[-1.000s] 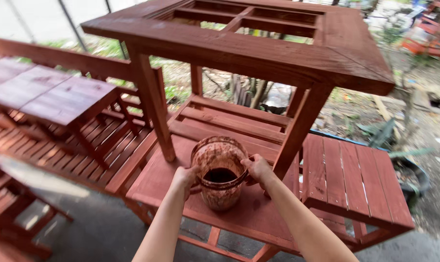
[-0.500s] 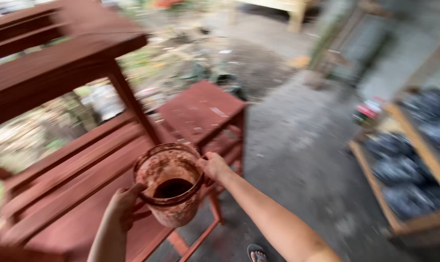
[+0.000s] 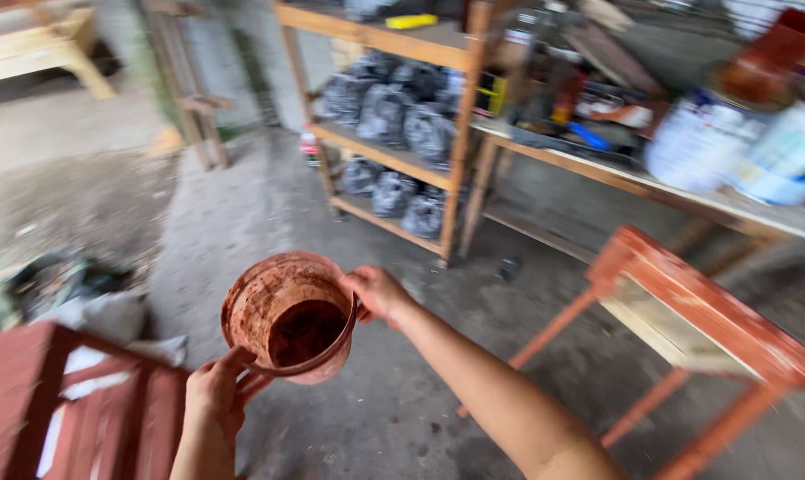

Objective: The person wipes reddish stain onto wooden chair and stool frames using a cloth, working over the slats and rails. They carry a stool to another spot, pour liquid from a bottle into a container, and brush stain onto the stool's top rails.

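Both hands pinch a rust-red paint bucket (image 3: 289, 318) by its rim: left hand (image 3: 214, 388) at the near edge, right hand (image 3: 375, 292) opposite, above the concrete floor (image 3: 243, 204).

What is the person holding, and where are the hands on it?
A reddish paint-stained bucket with dark paint inside. The left hand has its grip on the near rim, and the right hand has its grip on the far rim.
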`<state>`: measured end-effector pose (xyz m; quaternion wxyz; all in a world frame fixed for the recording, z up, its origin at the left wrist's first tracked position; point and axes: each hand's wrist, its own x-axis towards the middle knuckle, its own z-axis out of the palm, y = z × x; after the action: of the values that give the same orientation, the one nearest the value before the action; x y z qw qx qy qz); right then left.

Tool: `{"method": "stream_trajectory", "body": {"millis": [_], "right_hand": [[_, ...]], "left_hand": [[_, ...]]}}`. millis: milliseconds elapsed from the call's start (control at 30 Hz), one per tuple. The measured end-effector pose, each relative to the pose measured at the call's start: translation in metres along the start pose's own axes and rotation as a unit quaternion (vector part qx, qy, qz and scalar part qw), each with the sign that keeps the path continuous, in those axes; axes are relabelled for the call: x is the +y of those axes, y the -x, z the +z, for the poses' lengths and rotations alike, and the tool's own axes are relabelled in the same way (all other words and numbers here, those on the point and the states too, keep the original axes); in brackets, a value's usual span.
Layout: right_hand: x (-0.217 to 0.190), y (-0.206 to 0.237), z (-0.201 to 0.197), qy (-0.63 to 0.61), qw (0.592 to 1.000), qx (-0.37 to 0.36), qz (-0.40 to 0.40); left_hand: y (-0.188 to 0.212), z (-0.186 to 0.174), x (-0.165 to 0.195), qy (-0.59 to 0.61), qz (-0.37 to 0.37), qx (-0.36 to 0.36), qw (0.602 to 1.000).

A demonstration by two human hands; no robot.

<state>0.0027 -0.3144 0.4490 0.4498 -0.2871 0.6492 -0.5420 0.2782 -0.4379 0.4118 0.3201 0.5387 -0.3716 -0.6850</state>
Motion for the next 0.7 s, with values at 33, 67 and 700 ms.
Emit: {"method": "stream_trajectory", "body": {"millis": [33,67,700], "right_hand": [[0.009,0.003,-0.038,-0.009,0.999,0.04,0.019],[0.018,0.006,-0.077,-0.019,0.996,0.079,0.037],[0.179,0.235,-0.579,0.447,0.727,0.411,0.321]], "left_hand": [[0.004,0.036,-0.007,-0.008,-0.004,-0.021,1.0],[0.008,0.07,-0.013,-0.016,-0.007,-0.041,0.999],[0.097,0.456,-0.221,-0.012,-0.145,-0.198,0.969]]}}
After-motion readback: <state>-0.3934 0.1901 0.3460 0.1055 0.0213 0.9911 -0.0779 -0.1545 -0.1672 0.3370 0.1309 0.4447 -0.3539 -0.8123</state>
